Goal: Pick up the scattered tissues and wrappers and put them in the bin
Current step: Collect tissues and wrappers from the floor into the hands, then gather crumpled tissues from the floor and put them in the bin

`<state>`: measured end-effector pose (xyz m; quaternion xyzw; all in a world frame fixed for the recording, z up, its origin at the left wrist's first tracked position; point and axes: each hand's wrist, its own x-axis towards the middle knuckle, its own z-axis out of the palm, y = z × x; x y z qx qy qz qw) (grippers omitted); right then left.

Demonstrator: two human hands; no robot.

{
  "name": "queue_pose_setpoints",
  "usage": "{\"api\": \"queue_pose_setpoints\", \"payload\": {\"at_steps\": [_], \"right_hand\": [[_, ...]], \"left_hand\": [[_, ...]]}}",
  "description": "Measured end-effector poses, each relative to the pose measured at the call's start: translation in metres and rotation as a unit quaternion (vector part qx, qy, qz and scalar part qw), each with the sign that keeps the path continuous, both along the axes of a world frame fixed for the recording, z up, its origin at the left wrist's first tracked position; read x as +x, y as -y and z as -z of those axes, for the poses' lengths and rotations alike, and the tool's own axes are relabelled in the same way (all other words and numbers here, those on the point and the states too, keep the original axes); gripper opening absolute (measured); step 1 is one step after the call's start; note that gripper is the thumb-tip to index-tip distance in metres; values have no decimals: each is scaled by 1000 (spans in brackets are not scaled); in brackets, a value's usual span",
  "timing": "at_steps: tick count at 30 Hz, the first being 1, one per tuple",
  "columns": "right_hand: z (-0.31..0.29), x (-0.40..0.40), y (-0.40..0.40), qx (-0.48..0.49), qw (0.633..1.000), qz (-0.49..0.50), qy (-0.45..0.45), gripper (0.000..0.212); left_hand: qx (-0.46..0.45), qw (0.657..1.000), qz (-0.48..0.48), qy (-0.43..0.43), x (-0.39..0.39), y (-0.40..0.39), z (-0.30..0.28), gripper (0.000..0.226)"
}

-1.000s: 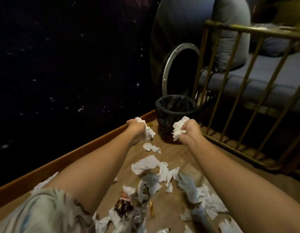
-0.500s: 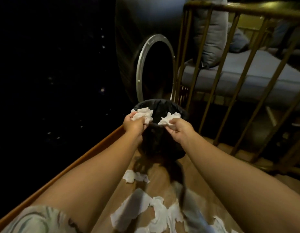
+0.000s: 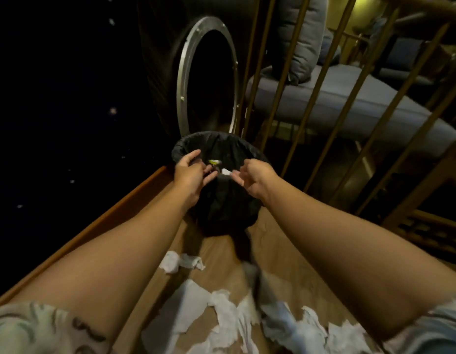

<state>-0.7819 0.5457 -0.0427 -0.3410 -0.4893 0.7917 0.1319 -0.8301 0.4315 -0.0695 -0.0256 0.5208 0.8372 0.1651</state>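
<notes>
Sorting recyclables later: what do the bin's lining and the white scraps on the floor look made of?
Bin liner: thin black plastic film, by its wrinkles and faint sheen. Floor scraps: soft matte tissue paper, judging by torn, crumpled edges.

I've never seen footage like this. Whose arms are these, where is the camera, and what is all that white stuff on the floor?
There is no machine here. A person wears a wide-angle camera on the head, looking forward and down, so you see their own two bare arms reaching out. There is only this one view.

The left hand and the right hand are both over the mouth of a small bin lined with a black bag. Their fingers are loose and hold nothing. A white scrap shows between them inside the bin, with a small yellowish wrapper beside it.

The white stuff is torn tissues, scattered on the wooden floor near the person. One crumpled tissue lies closer to the bin. To the right stands a brass-coloured railing, with a cushioned seat behind it.
</notes>
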Motion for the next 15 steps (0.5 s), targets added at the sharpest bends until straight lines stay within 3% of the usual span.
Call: {"api": "queue_pose_setpoints", "payload": {"at_steps": [3, 7, 10, 15], "right_hand": [[-3, 37, -3, 46, 999, -9, 19, 38], [6, 103, -7, 130, 990, -21, 57, 33], [15, 161, -11, 180, 981, 7, 71, 28], [42, 256, -20, 202, 975, 23, 86, 13]], "left_hand": [[-76, 996, -18, -47, 30, -3, 26, 25], [-179, 981, 11, -75, 88, -8, 52, 23], [-238, 958, 116, -114, 144, -16, 63, 24], [-321, 867, 325, -202, 237, -36, 83, 28]]}}
